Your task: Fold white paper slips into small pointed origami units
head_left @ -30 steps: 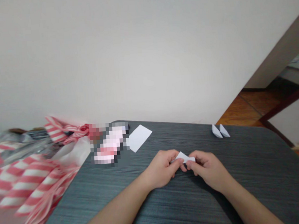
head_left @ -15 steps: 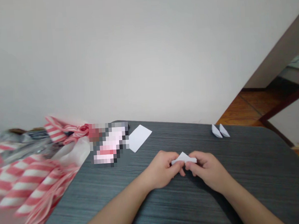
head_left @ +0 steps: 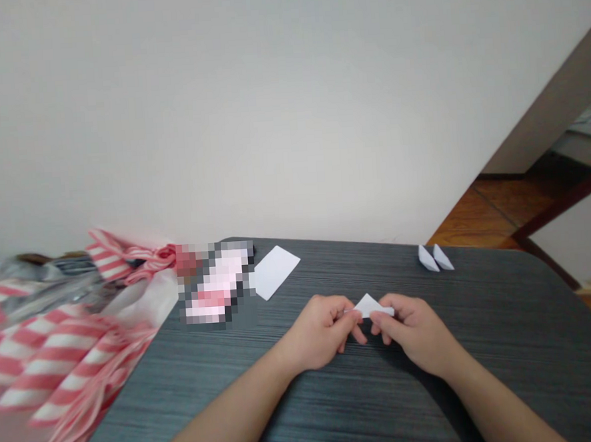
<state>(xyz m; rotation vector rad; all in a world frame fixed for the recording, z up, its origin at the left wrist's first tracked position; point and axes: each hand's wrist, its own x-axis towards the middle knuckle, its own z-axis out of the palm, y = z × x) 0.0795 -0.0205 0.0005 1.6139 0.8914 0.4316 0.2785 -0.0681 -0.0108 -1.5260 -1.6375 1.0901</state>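
Note:
Between my hands is a small folded piece of white paper (head_left: 368,304) with a peaked top and a straight lower edge, raised just above the dark table (head_left: 307,407). My left hand (head_left: 323,331) pinches its left end between thumb and fingers. On the other side, my right hand (head_left: 413,330) grips the right end, thumb lying along the front. Fingertips behind the paper are partly hidden. Two small folded white paper pieces (head_left: 434,258) stand side by side at the far right of the table, pointed at the top.
A stack or sheet of white paper (head_left: 277,272) lies at the back left. Beside it is a blurred-out pinkish, phone-shaped object (head_left: 214,286). Red-and-white striped cloth (head_left: 68,351) is heaped left of the table. A pale wall (head_left: 289,115) rises behind the table.
The folded paper has shifted slightly right and up, and its peak shows more. My left fingers have slid toward its left end; my right hand has moved a little right.

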